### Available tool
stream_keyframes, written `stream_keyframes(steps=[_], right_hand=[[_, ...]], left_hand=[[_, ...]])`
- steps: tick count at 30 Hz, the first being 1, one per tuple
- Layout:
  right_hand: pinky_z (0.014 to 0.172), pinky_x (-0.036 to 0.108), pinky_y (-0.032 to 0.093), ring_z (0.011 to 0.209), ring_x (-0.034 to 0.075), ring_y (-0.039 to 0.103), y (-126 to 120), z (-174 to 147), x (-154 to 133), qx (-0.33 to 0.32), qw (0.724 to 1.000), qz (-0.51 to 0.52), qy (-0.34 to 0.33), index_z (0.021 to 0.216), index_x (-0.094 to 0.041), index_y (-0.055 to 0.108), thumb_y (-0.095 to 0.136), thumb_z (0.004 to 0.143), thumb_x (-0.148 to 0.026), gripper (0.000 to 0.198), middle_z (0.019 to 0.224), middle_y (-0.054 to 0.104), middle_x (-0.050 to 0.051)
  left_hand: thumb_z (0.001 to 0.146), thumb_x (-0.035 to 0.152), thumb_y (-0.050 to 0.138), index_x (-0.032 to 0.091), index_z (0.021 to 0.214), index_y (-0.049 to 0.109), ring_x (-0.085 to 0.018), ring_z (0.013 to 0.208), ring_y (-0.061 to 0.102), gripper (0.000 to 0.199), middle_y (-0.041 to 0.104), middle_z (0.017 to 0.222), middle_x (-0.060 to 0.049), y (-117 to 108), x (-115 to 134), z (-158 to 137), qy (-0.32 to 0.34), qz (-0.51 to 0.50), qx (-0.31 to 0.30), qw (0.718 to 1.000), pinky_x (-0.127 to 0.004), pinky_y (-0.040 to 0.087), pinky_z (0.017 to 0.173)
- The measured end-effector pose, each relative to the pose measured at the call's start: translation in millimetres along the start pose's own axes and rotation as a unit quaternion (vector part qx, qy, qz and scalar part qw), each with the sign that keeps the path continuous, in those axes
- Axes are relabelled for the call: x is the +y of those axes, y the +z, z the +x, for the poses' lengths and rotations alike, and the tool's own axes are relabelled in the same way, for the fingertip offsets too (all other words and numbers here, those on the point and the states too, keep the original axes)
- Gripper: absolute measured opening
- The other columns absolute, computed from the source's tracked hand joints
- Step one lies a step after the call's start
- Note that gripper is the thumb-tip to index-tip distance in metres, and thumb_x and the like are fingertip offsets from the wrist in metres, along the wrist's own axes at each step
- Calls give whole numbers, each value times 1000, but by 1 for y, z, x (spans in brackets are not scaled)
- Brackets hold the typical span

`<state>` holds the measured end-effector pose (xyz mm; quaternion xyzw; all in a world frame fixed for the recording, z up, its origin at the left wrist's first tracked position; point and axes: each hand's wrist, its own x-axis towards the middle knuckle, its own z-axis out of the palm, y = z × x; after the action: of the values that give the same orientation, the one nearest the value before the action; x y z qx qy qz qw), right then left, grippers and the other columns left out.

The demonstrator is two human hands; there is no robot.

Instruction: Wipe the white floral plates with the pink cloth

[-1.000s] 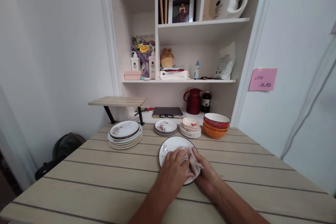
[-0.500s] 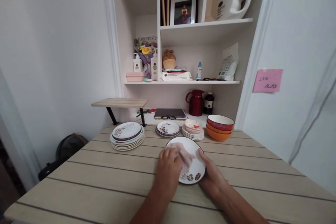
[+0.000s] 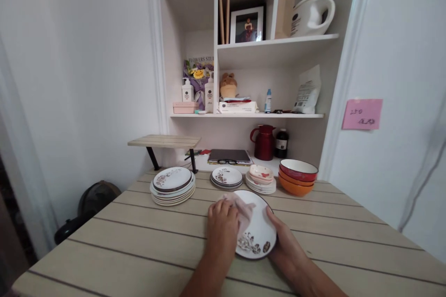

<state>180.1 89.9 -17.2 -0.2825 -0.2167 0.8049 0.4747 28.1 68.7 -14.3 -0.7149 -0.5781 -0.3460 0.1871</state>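
Note:
A white plate (image 3: 261, 225) with a dark rim and brown floral print is tilted up over the near middle of the table. My right hand (image 3: 287, 246) grips its right edge, thumb on the face and fingers behind. Against the plate's left side, my left hand (image 3: 225, 225) presses a pale pink cloth (image 3: 244, 209), its fingers curled over it. The cloth covers the upper left of the plate.
Behind the plate stand a tall plate stack (image 3: 173, 190), a smaller plate stack (image 3: 226, 177), small dishes on saucers (image 3: 261, 181) and stacked bowls (image 3: 297, 178). A low wooden stand (image 3: 165, 141) rises at the back left. A red jug (image 3: 264, 143) sits in the shelf.
The view has shifted, so everything sits lower in the picture. My left hand and the cloth have slid toward the plate's left edge, baring more of its face and floral print.

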Motion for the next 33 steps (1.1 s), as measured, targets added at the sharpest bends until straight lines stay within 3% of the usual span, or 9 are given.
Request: stream_keyframes(steps=[4,11,13,16,20,26,33], right_hand=[[96,42,45,98,28,67,-4,1,-6,-6,1000,24,-9,112,-13,64,62,80,-45,46,99,74,12],[92,41,47,97,29,67,-3,-2,-5,-69,997,1,34,102,-10,67,62,79,-49,46,101,73,15],[91,40,48,94,28,68,-3,-2,-2,-66,997,-9,29,101,-11,68,64,78,-47,42,97,74,13],[91,40,48,94,27,68,-2,0,2,-39,999,-20,2,105,-13,67,65,79,-45,42,94,75,11],[92,41,47,97,28,67,0,0,1,-16,1000,-23,-2,115,-13,64,63,78,-49,51,100,74,12],[92,43,47,97,29,67,0,-2,-5,7,1000,12,3,116,-12,62,60,80,-49,51,101,74,13],[92,41,47,96,28,67,-4,1,-5,-56,997,20,45,111,-8,64,57,83,-48,49,99,74,15]], left_hand=[[82,15,58,20,85,65,-21,98,54,9,62,100,-4,1,3,-4,41,-23,-47,998,-41,43,91],[84,21,58,24,96,61,-20,107,52,13,61,108,-2,1,23,-14,149,-118,-62,980,-40,39,98],[84,21,58,25,100,61,-20,111,50,16,59,113,-1,2,23,-12,132,-122,-51,982,-41,37,101],[84,20,58,26,102,60,-22,112,50,19,58,117,-3,3,16,-5,46,-88,-22,995,-46,36,101],[83,14,55,23,100,61,-23,108,52,20,60,111,-4,1,6,1,-28,-29,-14,999,-49,38,98],[84,13,52,19,94,61,-23,103,53,14,62,105,-5,-1,9,-5,-12,-27,-52,998,-47,40,96],[83,18,57,24,95,60,-22,111,51,14,60,115,-1,3,20,-13,81,-112,-66,988,-44,39,101]])
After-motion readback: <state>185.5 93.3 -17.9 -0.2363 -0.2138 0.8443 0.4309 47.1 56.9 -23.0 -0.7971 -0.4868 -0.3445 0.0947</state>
